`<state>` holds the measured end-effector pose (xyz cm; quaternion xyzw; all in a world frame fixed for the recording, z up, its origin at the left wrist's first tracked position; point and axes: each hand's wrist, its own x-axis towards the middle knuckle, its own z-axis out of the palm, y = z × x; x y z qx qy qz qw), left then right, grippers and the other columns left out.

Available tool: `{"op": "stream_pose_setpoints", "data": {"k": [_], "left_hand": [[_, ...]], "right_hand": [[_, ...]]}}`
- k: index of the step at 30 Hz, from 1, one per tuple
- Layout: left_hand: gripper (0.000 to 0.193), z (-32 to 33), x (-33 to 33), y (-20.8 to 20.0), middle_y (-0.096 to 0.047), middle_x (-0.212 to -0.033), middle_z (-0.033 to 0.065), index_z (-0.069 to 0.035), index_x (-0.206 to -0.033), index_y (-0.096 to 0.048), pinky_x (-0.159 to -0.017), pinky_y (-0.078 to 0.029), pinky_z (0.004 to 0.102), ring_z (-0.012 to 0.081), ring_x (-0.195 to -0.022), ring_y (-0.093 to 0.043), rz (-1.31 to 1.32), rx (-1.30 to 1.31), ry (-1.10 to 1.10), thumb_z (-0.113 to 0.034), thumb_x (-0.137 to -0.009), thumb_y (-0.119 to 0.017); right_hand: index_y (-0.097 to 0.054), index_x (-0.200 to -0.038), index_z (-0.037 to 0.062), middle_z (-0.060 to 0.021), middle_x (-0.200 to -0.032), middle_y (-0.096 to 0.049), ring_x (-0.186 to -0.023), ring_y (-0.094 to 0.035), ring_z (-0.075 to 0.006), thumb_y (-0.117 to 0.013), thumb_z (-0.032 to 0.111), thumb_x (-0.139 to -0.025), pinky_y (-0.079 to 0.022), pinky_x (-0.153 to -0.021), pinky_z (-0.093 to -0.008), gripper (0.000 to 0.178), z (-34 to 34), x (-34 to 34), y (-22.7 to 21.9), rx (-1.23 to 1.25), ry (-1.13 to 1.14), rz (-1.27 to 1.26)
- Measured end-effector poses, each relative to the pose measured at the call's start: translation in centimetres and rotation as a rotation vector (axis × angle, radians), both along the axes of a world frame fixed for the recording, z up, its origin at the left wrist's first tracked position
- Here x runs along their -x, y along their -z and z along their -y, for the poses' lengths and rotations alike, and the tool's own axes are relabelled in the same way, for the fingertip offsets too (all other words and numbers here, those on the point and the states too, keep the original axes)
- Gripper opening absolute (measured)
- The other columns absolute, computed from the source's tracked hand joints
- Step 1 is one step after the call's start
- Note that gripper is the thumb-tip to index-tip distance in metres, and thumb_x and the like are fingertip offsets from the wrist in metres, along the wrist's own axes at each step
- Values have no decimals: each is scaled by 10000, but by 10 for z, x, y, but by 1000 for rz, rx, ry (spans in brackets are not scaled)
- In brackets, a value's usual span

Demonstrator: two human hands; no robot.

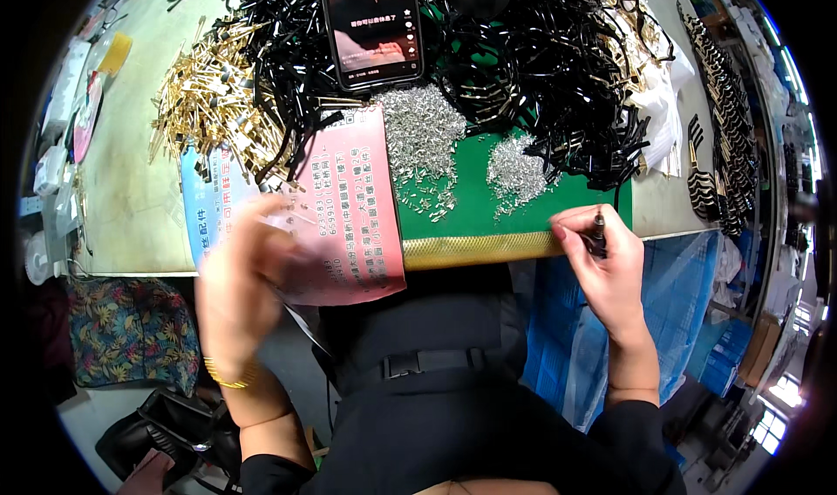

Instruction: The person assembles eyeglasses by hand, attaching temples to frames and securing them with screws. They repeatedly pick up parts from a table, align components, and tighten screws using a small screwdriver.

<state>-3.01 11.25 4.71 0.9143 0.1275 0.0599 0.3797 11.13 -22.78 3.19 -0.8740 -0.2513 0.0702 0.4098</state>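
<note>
My right hand point(610, 264) is closed around a small dark pen-shaped tool point(598, 231), above the front edge of the green mat. The tool's tip cannot be made out. My left hand point(244, 273), smeared by motion, is over the left part of the printed pink sheet point(366, 225); whether it holds anything does not show. Gold metal glasses temples point(218, 85) lie heaped beyond it. On the green mat point(462, 212) are a larger heap of tiny silver screws point(418, 129) and a smaller pile of tiny silver parts point(519, 166).
Black glasses frames point(575, 68) lie tangled across the back of the table. A phone point(375, 29) with its screen lit stands among them. A yellow mesh strip point(488, 249) runs along the front edge. White paper point(663, 116) and more glasses parts point(697, 177) lie at the right.
</note>
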Motion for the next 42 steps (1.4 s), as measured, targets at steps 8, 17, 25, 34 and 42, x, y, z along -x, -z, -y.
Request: {"op": "stream_pose_setpoints", "data": {"k": [8,17,25,34,42], "left_hand": [[167,115,-18,40,-698,-764,88,-29,-1042,-699,-571,-515,347,234,-622,-675,318,330,326,-65,-887,-750],[155,110,-16,45,-697,-774,88,-22,-1024,-701,-552,-505,340,233,-606,-668,349,335,338,-59,-883,-755],[148,110,-12,42,-707,-878,110,-9,-1072,-642,-634,-548,370,271,-707,-693,152,305,301,-27,-934,-691],[185,102,-25,42,-771,-979,105,14,-1230,-571,-624,-528,264,145,-658,-656,-11,600,74,-75,-1073,-529],[217,103,-26,42,-775,-985,94,19,-1242,-580,-531,-486,222,69,-573,-576,-48,684,13,-119,-1091,-507]], "right_hand": [[-651,-1008,21,-47,-869,-690,-629,-594,-53,-732,89,-969,-459,-555,-192,112,-39,23,-30,-523,-50,-762],[-647,-1002,9,-39,-873,-693,-671,-626,-58,-747,80,-957,-487,-591,-195,130,-43,24,-28,-511,-37,-820],[-509,-1237,45,-176,-1139,-666,-888,-710,-235,-696,233,-994,-561,-750,-322,360,-36,12,-33,170,-221,-400],[-557,-1391,259,-116,-991,-532,-738,-650,-285,-629,179,-965,-553,-571,-398,439,-15,-10,-31,695,-431,35],[-573,-1379,245,-129,-968,-530,-734,-665,-288,-631,146,-941,-551,-570,-402,453,-16,-11,-23,618,-409,60]]}}
